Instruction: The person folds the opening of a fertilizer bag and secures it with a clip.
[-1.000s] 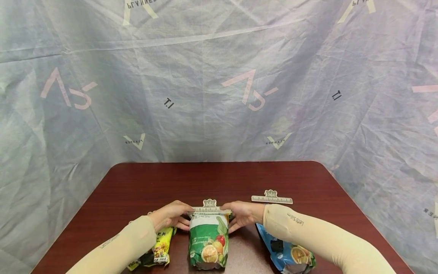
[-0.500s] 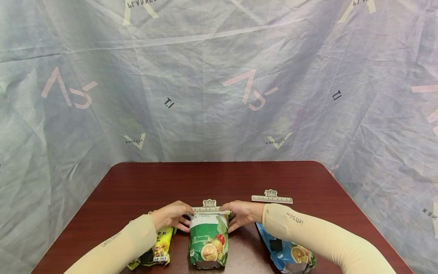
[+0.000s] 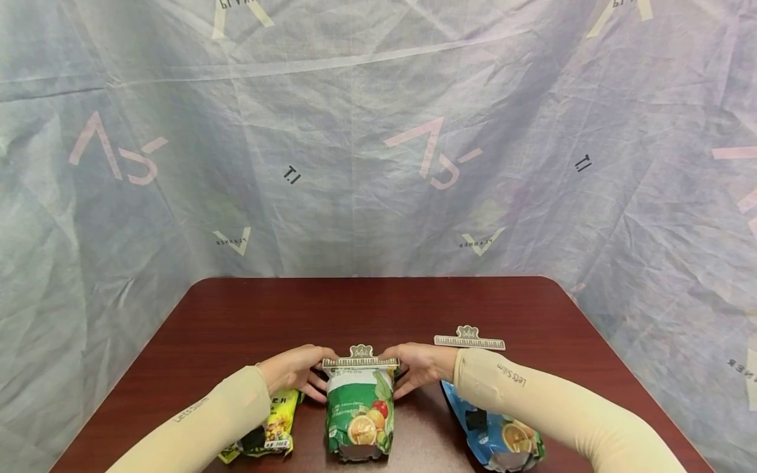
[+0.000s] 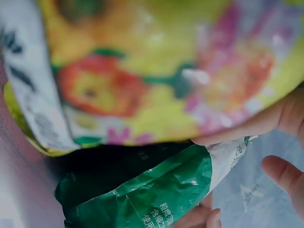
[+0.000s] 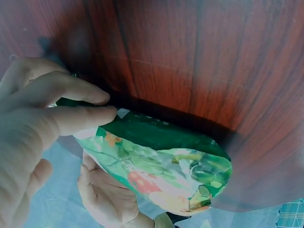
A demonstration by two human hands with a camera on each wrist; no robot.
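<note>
A green and white pouch (image 3: 358, 407) printed with fruit stands at the table's front middle, a wide white bag clip (image 3: 361, 362) across its top. My left hand (image 3: 299, 369) is at the pouch's left side and my right hand (image 3: 416, 366) at its right. Both thumbs are off the clip's front face. In the right wrist view, my right fingers (image 5: 88, 116) lie straight against the pouch's upper part, thumb apart. The left wrist view shows my left thumb (image 4: 285, 173) apart from the pouch, whose green side (image 4: 161, 190) is partly hidden by a yellow bag.
The yellow flower-printed bag (image 3: 280, 424) lies under my left forearm, partly covered. A blue pouch (image 3: 493, 433) with an orange on it leans under my right forearm. A second white clip (image 3: 469, 339) lies behind it on the dark red table (image 3: 367, 305). Grey cloth hangs around.
Both thumbs have come off the clip's front, so its two ends now show. The clip stays on the pouch's top. The other bags have not moved.
</note>
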